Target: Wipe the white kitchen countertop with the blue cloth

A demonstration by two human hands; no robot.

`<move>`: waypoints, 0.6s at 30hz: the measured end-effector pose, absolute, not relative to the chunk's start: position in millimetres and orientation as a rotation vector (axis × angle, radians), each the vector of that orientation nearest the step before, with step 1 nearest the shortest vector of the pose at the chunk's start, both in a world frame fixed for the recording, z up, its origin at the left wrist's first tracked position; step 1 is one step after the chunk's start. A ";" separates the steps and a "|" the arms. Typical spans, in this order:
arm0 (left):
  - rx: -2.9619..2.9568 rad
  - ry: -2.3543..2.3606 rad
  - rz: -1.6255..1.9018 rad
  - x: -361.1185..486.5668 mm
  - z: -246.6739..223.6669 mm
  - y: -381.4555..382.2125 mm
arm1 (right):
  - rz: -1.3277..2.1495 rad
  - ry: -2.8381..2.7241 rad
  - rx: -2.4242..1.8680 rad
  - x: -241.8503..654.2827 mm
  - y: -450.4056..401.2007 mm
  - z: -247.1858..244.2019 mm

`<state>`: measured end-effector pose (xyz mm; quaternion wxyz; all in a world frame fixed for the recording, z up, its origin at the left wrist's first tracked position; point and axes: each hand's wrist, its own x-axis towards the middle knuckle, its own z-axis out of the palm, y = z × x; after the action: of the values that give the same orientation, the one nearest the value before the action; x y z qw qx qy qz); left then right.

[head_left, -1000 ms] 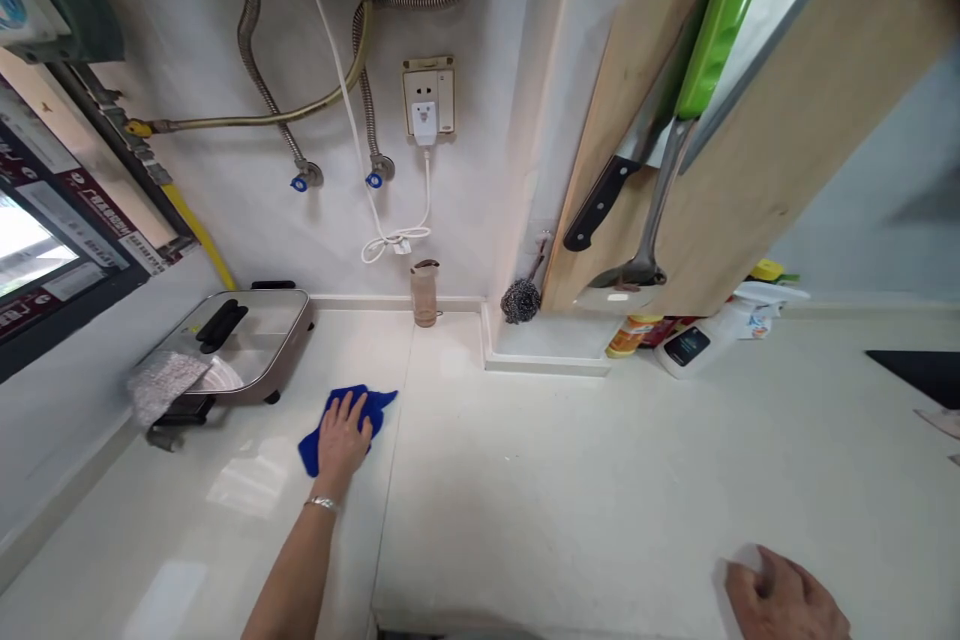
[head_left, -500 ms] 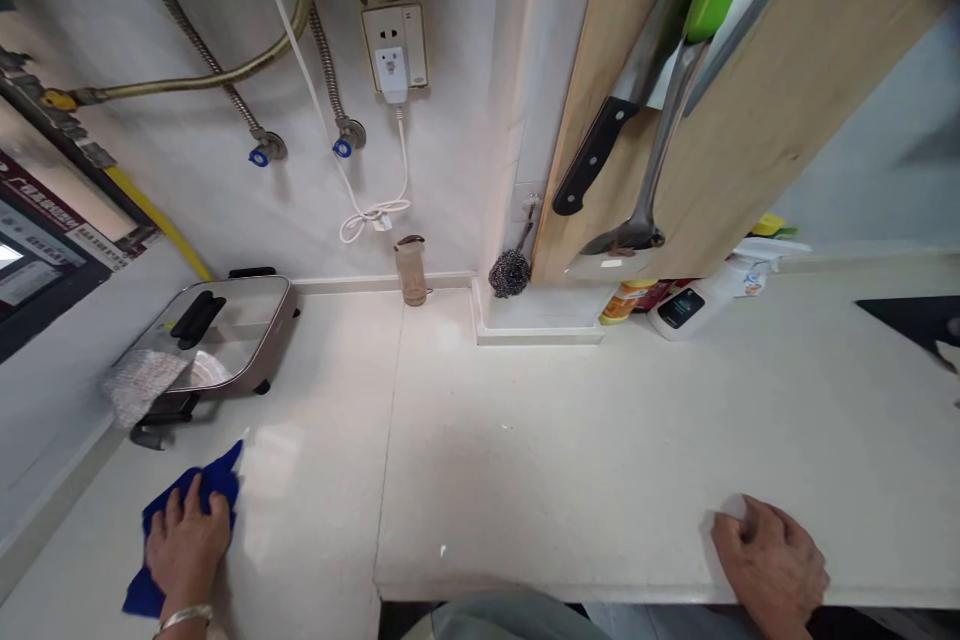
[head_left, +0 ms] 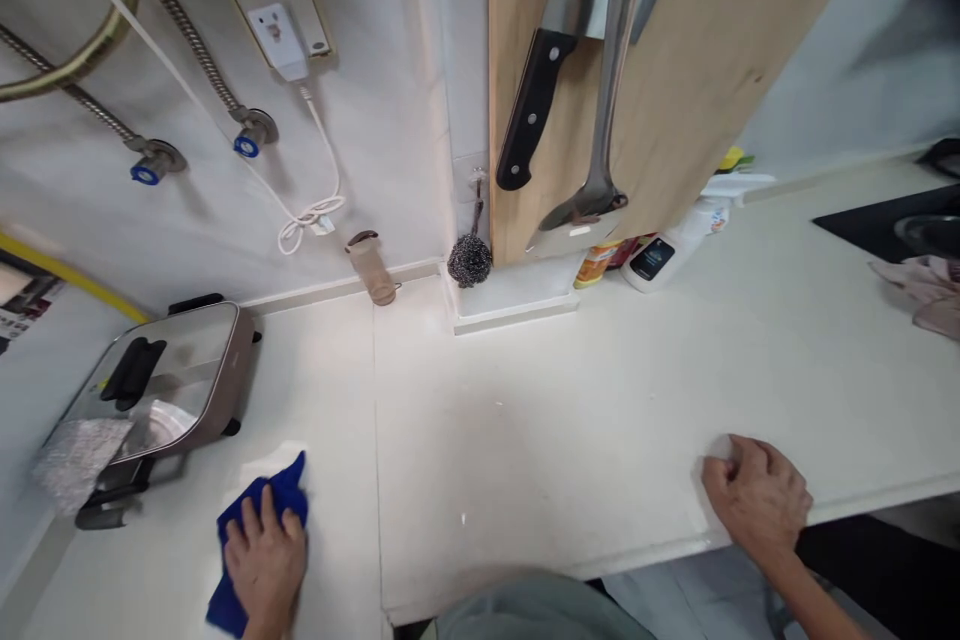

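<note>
A blue cloth [head_left: 289, 488] lies on the white countertop [head_left: 525, 460] at the lower left. My left hand [head_left: 266, 555] presses down on it, palm down with the fingers spread. At the right, near the counter's front edge, my right hand [head_left: 761, 500] rests on the surface with its fingers curled in. Nothing can be made out inside that curled hand. Beyond the cloth, to its upper left, stands an electric pan [head_left: 225, 370] with a glass lid and a black handle.
A small brown bottle [head_left: 373, 270] stands against the wall. A steel scrubber [head_left: 470, 261] hangs beside a wooden board [head_left: 675, 110] with a knife [head_left: 529, 110] and a ladle [head_left: 600, 190]. Behind the board is a white spray bottle [head_left: 664, 255]. A pinkish cloth [head_left: 930, 290] lies far right.
The view has turned and shifted. My left hand and the blue cloth have moved right across the counter, closer to the seam. My right hand stays curled on the counter.
</note>
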<state>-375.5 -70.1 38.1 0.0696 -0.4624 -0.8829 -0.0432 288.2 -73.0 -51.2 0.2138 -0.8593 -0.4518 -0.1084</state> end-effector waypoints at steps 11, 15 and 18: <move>-2.157 -1.998 -0.324 -192.3 13.9 50.2 | -0.446 -1.310 -2.371 291.0 -72.7 -55.8; -2.388 -1.832 -0.371 -124.6 12.4 78.5 | -0.424 -1.294 -2.372 291.3 -70.3 -54.7; -2.551 -1.719 -0.389 -78.5 8.4 81.1 | -0.408 -1.292 -2.369 291.8 -69.4 -54.2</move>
<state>-78.5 81.1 8.4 0.0202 -0.8226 -0.5543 -0.1256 291.8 -69.4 -54.2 0.2049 -0.8496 -0.4634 -0.1463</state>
